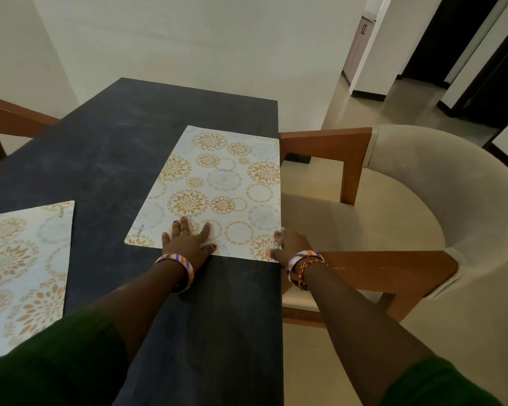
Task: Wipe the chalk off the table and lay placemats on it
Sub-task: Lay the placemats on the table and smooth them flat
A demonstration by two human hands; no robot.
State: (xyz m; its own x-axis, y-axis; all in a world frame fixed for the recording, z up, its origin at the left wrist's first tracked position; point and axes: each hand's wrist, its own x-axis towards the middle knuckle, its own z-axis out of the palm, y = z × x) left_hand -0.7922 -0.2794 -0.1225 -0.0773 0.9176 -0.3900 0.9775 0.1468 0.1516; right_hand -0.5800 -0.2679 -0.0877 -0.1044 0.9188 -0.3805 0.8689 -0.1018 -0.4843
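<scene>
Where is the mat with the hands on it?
The mat lies along the table's right edge, beside the chair.

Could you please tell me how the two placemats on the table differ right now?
The right placemat lies wholly in view along the table's right edge; the left placemat is cut off by the frame. The left hand presses flat on the right placemat and the right hand grips its corner; nothing touches the left one. Both share the same floral-circle print.
</scene>
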